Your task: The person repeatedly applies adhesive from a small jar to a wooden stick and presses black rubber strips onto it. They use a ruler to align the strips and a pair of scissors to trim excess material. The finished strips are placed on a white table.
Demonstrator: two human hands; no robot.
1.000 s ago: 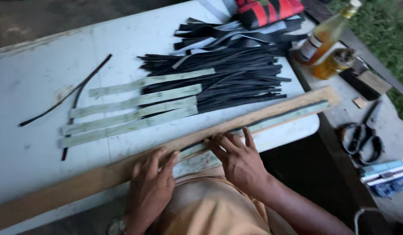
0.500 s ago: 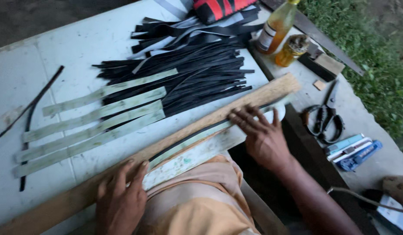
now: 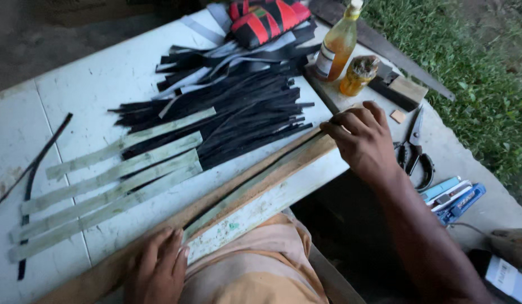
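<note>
A long wooden plank (image 3: 247, 191) lies slantwise along the near edge of the white table (image 3: 103, 79). On it rests a thin pale green strip (image 3: 255, 179) with a dark edge. My right hand (image 3: 365, 141) grips the far right end of the plank and strip with curled fingers. My left hand (image 3: 156, 270) presses flat on the plank's lower left part, fingers spread. Beyond the plank lie several pale green strips (image 3: 111, 186) side by side, and a heap of black strips (image 3: 238, 107).
A bottle of amber liquid (image 3: 337, 45) and a small jar (image 3: 358, 74) stand at the table's far right. Scissors (image 3: 416, 149), a wooden block (image 3: 404, 90) and a blue tool (image 3: 455, 197) lie on the concrete. A red-black cloth (image 3: 266, 17) is at the back. Grass at right.
My right hand slid outward along the plank to its right end. My left hand moved down the plank toward its left. The camera view shifted right.
</note>
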